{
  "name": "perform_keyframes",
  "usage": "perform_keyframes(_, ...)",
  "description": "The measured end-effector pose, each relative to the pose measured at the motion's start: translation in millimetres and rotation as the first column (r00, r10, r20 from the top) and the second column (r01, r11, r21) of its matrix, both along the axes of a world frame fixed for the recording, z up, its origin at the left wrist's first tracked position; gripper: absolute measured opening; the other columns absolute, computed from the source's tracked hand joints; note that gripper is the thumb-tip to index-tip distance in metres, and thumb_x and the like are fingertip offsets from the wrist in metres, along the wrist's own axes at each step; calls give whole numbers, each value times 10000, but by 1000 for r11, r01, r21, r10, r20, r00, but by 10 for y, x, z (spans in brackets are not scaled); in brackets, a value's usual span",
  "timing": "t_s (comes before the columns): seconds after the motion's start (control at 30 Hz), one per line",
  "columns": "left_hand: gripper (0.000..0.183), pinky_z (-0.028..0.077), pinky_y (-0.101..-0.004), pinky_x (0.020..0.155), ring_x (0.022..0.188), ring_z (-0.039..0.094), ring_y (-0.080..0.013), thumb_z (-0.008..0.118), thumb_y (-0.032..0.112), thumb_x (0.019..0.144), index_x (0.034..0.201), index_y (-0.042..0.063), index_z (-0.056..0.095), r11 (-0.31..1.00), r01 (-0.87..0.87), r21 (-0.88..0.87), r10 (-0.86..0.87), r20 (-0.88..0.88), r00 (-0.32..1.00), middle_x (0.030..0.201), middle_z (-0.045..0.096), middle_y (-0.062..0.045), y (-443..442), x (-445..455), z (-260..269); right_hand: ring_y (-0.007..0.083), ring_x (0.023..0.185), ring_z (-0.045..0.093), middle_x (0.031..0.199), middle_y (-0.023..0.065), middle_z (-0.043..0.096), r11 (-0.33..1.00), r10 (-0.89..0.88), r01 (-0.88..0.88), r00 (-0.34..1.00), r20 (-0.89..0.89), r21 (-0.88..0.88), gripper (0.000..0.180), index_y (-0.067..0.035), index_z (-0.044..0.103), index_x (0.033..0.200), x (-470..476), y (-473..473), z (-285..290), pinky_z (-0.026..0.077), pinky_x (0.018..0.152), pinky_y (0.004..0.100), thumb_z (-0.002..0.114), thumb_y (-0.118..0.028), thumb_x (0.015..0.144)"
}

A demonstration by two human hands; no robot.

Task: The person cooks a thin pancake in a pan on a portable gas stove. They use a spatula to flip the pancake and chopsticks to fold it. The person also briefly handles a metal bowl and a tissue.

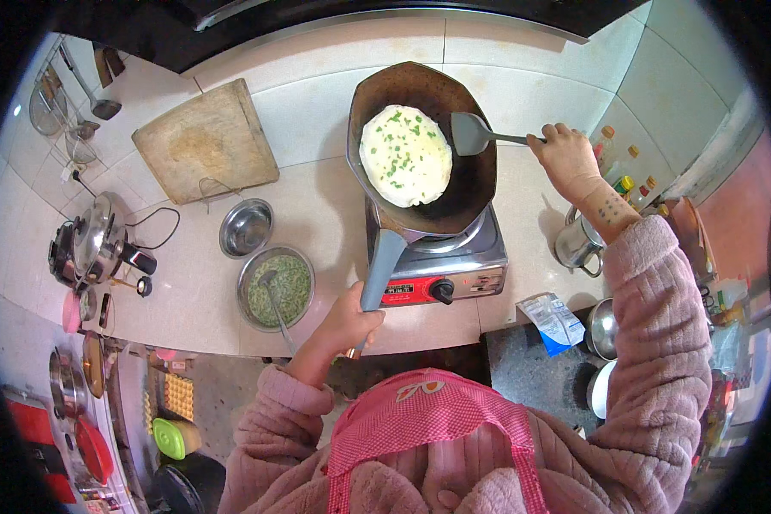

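Note:
My left hand (353, 315) grips the grey handle (385, 263) of a brown wok (424, 83), tilted above a single-burner gas stove (443, 263). A round pale pancake (406, 157) flecked with chopped green herbs lies in the wok's left part. In my right hand (567, 154) is a grey spatula (470, 134), its blade inside the wok, just right of the pancake. Left of the stove stands a steel bowl (239, 289) of green-flecked batter (283, 295), with a metal ladle (276, 305) resting in it.
A small steel bowl (247, 225) and a wooden cutting board (205, 141) stand left. On the right are a steel pitcher (575, 241), several bottles (623, 186) and a blue-white packet (556, 324). An electric pot (99, 238) with a cord is at far left.

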State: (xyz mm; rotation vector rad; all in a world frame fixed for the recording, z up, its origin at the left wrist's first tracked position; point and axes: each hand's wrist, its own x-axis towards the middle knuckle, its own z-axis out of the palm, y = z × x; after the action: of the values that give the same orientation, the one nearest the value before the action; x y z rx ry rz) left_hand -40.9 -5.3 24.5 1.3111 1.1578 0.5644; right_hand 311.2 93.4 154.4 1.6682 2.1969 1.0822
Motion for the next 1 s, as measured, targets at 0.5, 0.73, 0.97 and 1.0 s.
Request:
perform_keyframes(0.5,254,398,-276,381,446,494,-116,571,23,762,973,34,429,996,-26,-83,31,49,998,627,482,-28,37,0,9,224,895,576,894,79,580,993,-51,25,975,-217,-117,316,-133,612,1047,180,-111,-205,515,682,321,547,-51,749)
perform_keyframes(0.73,214,404,-268,379,447,496,-112,577,33,761,924,42,439,996,-9,-91,18,98,995,639,489,-31,49,0,-24,253,850,609,872,85,604,970,-165,107,949,-270,-218,268,-156,644,968,204,-89,-129,507,703,351,540,-31,756)
perform_keyframes(0.97,253,406,-272,374,435,494,-116,583,44,764,962,29,427,995,3,-96,9,127,992,636,489,-41,42,6,-49,241,855,617,882,82,617,955,-166,94,955,-245,-280,205,-139,642,915,151,-99,3,510,691,349,583,-52,739)
perform_keyframes(1.0,295,402,-276,370,432,496,-119,584,50,766,1011,20,422,995,7,-98,6,126,992,634,490,-41,58,-4,-100,239,856,617,882,82,617,951,-172,100,957,-232,-291,205,-139,643,919,153,-80,21,511,691,349,582,-53,743)
